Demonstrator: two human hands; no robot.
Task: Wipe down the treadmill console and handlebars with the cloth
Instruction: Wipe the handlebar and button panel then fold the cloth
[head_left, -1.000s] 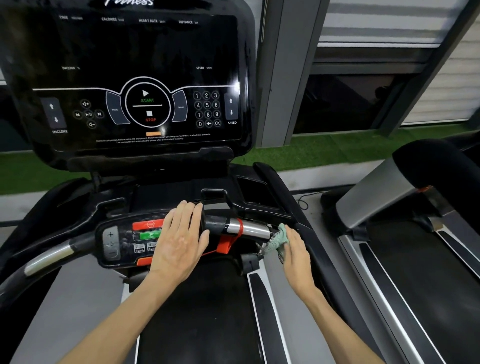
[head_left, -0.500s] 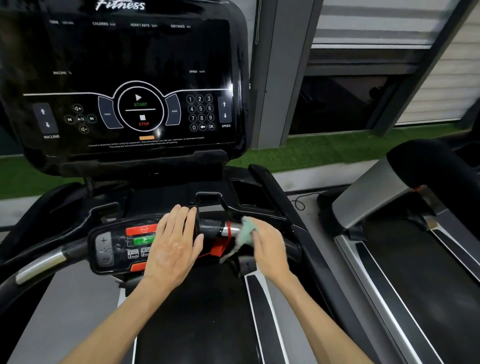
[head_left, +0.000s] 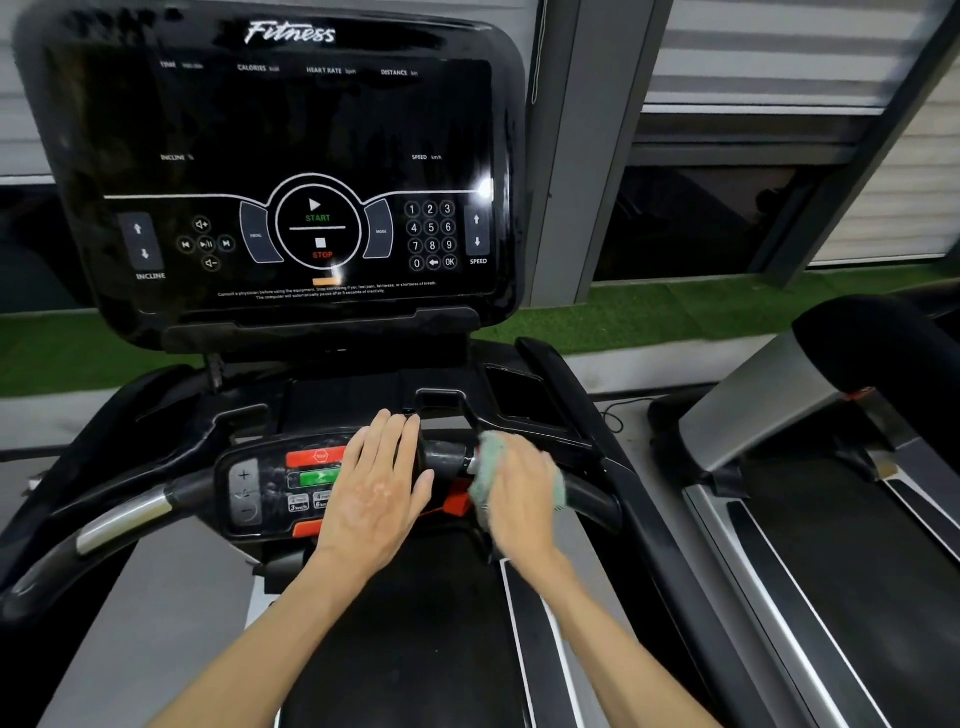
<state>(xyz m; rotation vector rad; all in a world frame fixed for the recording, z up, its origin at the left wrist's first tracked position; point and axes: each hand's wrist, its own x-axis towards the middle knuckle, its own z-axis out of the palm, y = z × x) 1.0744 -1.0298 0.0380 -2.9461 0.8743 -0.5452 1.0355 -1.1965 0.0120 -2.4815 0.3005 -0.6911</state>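
Right hand (head_left: 522, 499) has slid the gripped cloth (head_left: 488, 467) leftward along the handlebar (head_left: 592, 499), nearing the flat, empty left hand (head_left: 379, 488).

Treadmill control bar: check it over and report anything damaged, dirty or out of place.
Nothing is broken or askew. The small control panel looks smeared with pale smudges around its plus and minus keys, so it still wants wiping. The left hand rests flat across it, while the right hand presses the cloth on the handlebar.
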